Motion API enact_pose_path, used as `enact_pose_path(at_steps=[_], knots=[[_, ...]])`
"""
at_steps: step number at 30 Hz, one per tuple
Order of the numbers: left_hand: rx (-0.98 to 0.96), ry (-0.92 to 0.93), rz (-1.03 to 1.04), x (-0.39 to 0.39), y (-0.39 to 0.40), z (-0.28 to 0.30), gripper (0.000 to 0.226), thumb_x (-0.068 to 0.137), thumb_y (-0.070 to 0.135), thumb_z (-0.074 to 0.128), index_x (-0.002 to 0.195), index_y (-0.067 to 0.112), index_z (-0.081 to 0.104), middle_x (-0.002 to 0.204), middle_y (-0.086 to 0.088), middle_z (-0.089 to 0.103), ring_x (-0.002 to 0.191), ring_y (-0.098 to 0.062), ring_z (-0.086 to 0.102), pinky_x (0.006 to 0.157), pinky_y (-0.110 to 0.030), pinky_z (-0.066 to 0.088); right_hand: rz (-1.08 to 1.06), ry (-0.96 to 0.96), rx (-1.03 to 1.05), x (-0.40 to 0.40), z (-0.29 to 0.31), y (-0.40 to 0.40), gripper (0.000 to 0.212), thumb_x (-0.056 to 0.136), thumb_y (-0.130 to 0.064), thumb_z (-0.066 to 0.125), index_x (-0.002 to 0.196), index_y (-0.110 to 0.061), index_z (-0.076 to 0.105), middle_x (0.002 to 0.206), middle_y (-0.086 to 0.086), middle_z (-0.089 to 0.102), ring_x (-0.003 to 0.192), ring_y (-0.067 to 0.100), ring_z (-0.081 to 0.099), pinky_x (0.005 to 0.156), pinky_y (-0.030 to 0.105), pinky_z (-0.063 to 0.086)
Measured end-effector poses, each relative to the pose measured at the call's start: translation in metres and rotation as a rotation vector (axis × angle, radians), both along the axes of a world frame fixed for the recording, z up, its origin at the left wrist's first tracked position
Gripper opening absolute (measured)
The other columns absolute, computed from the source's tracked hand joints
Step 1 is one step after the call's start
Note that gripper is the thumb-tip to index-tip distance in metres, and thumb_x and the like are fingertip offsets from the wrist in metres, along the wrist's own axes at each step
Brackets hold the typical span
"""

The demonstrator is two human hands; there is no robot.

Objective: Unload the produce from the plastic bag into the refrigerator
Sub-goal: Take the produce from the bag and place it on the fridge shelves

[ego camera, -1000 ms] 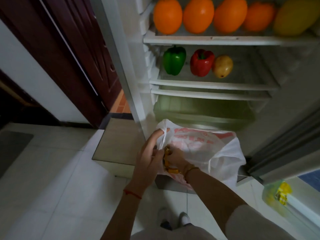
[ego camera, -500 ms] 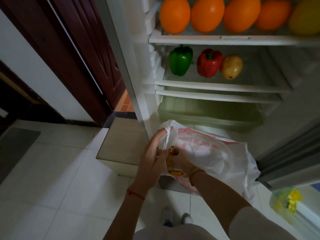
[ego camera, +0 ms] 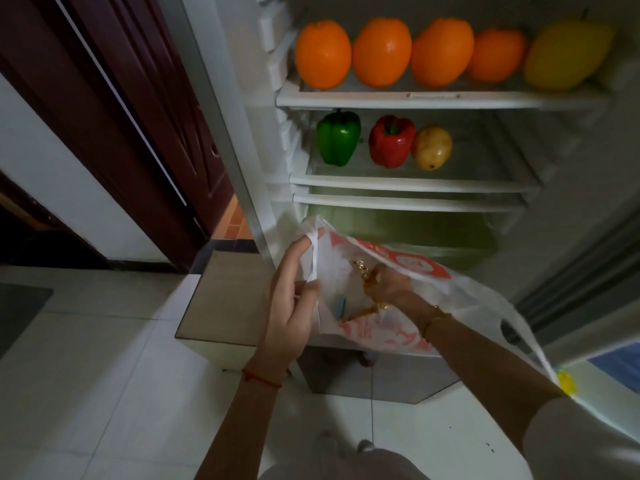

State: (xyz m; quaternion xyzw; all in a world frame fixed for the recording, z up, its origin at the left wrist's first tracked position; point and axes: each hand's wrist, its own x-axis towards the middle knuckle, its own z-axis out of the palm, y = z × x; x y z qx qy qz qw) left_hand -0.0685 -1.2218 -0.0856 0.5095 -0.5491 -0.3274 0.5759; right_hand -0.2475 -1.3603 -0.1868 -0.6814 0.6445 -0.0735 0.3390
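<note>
A white plastic bag [ego camera: 460, 296] with red print hangs in front of the open refrigerator [ego camera: 408, 98]. My left hand [ego camera: 291, 299] grips the bag's handle and holds its mouth open. My right hand [ego camera: 388, 287] is inside the bag, its fingers curled round something yellow-orange that is mostly hidden. On the top shelf lie several oranges [ego camera: 381, 51] and a yellow fruit [ego camera: 564, 53]. The shelf below holds a green pepper [ego camera: 337, 138], a red pepper [ego camera: 391, 140] and a potato [ego camera: 433, 147].
A greenish crisper drawer [ego camera: 415, 233] sits under the lower shelves, just behind the bag. The fridge door [ego camera: 606, 358] stands open on the right. A dark wooden door [ego camera: 131, 109] is to the left. A low step [ego camera: 221, 296] and white floor tiles lie below.
The bag has been lifted and spread wider. My right hand has gone deeper into it. The view has shifted left, so the shelves sit further right.
</note>
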Motion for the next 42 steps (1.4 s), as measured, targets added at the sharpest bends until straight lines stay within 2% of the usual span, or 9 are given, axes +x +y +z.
enact_pose_path(at_steps=[4,7,10,15,23,26,32,36,42], knots=[[-0.023,-0.056,-0.056,-0.008,-0.009,0.002,0.058,0.091,0.001,0.046,0.142,0.028,0.041,0.147,0.011,0.045,0.135,-0.005,0.042,0.108,-0.029,0.041,0.042,0.166,-0.01,-0.009,0.001,-0.021,0.044,0.07,-0.027,0.076,0.11,-0.014,0.064,0.108,0.005,0.065,0.097,0.019,0.062,0.085,0.032,0.054],[0.026,-0.094,-0.102,-0.015,-0.01,-0.005,0.056,0.091,0.007,0.048,0.138,0.036,0.039,0.138,0.037,0.043,0.124,0.015,0.043,0.099,-0.009,0.037,0.075,0.15,0.053,-0.013,0.008,-0.009,0.037,0.075,-0.027,0.076,0.106,-0.009,0.065,0.1,0.004,0.063,0.088,0.014,0.053,0.075,0.024,0.045],[0.089,-0.098,-0.113,-0.024,-0.006,-0.013,0.053,0.091,0.017,0.048,0.13,0.051,0.035,0.13,0.051,0.039,0.128,0.017,0.037,0.1,-0.007,0.035,0.017,0.125,0.079,-0.015,0.005,-0.002,0.03,0.08,-0.029,0.071,0.103,-0.011,0.065,0.094,0.003,0.062,0.088,0.017,0.056,0.067,0.02,0.041],[0.066,-0.122,-0.135,-0.033,-0.004,-0.009,0.053,0.091,0.012,0.046,0.13,0.046,0.036,0.135,0.035,0.039,0.126,0.019,0.037,0.099,-0.003,0.033,-0.093,0.021,0.07,-0.024,0.007,0.011,0.033,0.081,-0.032,0.069,0.106,-0.012,0.066,0.107,0.007,0.069,0.104,0.022,0.062,0.081,0.026,0.046],[0.025,-0.235,-0.137,-0.042,-0.016,0.003,0.059,0.096,-0.003,0.044,0.133,0.043,0.042,0.122,0.036,0.039,0.1,0.031,0.043,0.078,0.003,0.039,-0.192,-0.151,-0.045,-0.039,0.053,0.055,0.031,0.085,-0.029,0.069,0.099,-0.001,0.069,0.099,0.015,0.072,0.093,0.026,0.067,0.085,0.035,0.051],[0.015,-0.26,-0.16,-0.051,-0.02,0.005,0.054,0.097,0.005,0.043,0.135,0.042,0.041,0.118,0.037,0.042,0.087,0.023,0.052,0.068,-0.002,0.044,-0.231,-0.225,-0.094,-0.055,0.074,0.075,0.034,0.085,-0.031,0.069,0.099,0.0,0.069,0.093,0.013,0.073,0.08,0.021,0.067,0.081,0.035,0.054],[-0.028,-0.333,-0.259,-0.075,-0.033,0.01,0.055,0.092,0.014,0.039,0.145,0.026,0.039,0.145,0.013,0.039,0.105,0.038,0.029,0.083,0.01,0.026,-0.393,-0.426,-0.175,-0.1,0.105,0.112,0.028,0.08,-0.031,0.075,0.091,-0.005,0.07,0.081,0.011,0.075,0.08,0.029,0.072,0.074,0.041,0.058],[-0.035,-0.353,-0.292,-0.092,-0.035,0.01,0.054,0.096,0.01,0.04,0.147,0.026,0.036,0.154,0.001,0.035,0.111,0.035,0.028,0.084,0.01,0.025,-0.562,-0.448,-0.215,-0.141,0.114,0.142,0.029,0.075,-0.039,0.077,0.087,-0.013,0.073,0.078,0.004,0.076,0.078,0.023,0.073,0.072,0.035,0.06],[-0.063,-0.399,-0.297,-0.108,-0.033,0.005,0.057,0.096,0.005,0.042,0.147,0.028,0.035,0.154,-0.002,0.036,0.124,-0.002,0.04,0.089,-0.001,0.032,-0.847,-0.402,-0.227,-0.212,0.094,0.195,0.017,0.082,-0.028,0.075,0.08,-0.013,0.069,0.074,0.007,0.071,0.074,0.023,0.069,0.07,0.035,0.057]])
